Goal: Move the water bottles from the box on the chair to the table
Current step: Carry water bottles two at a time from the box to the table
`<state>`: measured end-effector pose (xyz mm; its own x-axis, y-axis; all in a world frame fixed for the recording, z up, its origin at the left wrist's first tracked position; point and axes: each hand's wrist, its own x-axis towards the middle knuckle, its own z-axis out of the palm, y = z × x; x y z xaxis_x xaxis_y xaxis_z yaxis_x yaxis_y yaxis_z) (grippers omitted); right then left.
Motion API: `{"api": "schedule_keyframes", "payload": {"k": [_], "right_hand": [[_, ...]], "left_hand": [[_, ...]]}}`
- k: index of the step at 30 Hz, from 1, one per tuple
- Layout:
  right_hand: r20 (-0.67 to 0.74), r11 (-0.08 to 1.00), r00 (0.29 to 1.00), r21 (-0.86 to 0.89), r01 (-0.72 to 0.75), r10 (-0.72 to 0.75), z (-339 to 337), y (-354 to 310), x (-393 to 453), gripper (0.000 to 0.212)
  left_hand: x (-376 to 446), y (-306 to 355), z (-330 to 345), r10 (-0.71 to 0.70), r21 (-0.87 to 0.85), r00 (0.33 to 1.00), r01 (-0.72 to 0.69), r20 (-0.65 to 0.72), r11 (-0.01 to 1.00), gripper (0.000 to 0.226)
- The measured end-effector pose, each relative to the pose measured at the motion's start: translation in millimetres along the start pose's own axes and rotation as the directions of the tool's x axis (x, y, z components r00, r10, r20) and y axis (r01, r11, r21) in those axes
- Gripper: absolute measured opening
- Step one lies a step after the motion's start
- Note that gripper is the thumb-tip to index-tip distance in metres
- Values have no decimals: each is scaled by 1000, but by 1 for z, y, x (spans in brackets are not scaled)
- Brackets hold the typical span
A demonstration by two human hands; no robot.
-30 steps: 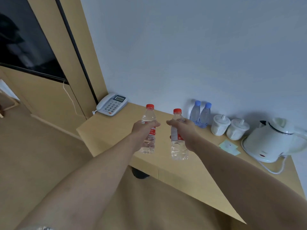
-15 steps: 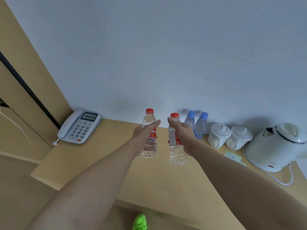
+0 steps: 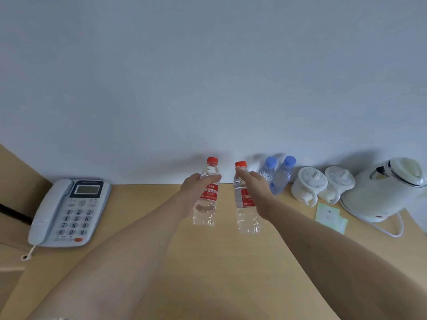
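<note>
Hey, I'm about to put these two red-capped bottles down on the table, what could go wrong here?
The right hand holds its bottle close to the two blue-capped bottles; swinging right might topple them. The left hand grips its bottle up high, so an off-level landing on the table may tip it.

Two clear water bottles with red caps and red labels stand upright and side by side over the table (image 3: 208, 273), to the right of the telephone (image 3: 67, 213): the left bottle (image 3: 206, 195) and the right bottle (image 3: 245, 204), apart from each other.
</note>
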<state>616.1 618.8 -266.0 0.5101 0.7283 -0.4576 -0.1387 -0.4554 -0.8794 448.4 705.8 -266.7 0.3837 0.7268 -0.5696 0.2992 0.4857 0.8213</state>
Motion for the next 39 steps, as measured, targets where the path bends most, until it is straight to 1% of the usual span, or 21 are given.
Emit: {"api": "schedule_keyframes", "payload": {"k": [4,7,9,11,14,17,19,22,24,26,30,35,39], "right_hand": [[-20,999,999,-18,44,-44,1,-1,10,29],[-4,996,997,-50,77,-77,-3,-4,19,24],[9,988,995,-111,104,-104,-5,-6,25,25],[10,964,989,-220,148,-149,-7,-7,30,28],[-6,878,972,-431,209,-234,-8,-15,37,28],[-4,740,952,-629,236,-307,-10,-23,45,28],[12,678,944,-693,245,-329,-10,-27,48,31],[18,643,944,-728,238,-330,-10,-32,52,34],[18,634,950,-740,222,-312,-10,-35,55,37],[7,638,950,-740,215,-312,-11,-35,58,39],[-14,677,936,-695,243,-350,-14,-35,61,27],[-42,721,930,-645,253,-365,-13,-31,60,34],[-50,736,937,-633,239,-347,-13,-27,61,40]], "left_hand": [[18,0,0,28,38,1000,-28,7,999,44],[31,4,0,42,59,999,-40,-25,997,34],[37,7,1,55,97,997,-50,-53,994,31],[42,9,3,63,142,995,-52,-74,989,30],[45,10,7,68,216,995,-50,-78,975,33],[47,11,13,80,288,993,-52,-84,956,54],[49,12,20,101,375,991,-63,-82,925,58],[52,17,28,162,452,984,-111,-75,885,56],[53,19,31,226,517,971,-154,-78,842,55],[54,18,35,292,546,952,-196,-94,815,52],[55,14,45,369,536,919,-243,-139,809,50],[58,14,52,399,502,896,-257,-197,826,48],[59,14,56,385,483,897,-244,-217,841,58]]}}
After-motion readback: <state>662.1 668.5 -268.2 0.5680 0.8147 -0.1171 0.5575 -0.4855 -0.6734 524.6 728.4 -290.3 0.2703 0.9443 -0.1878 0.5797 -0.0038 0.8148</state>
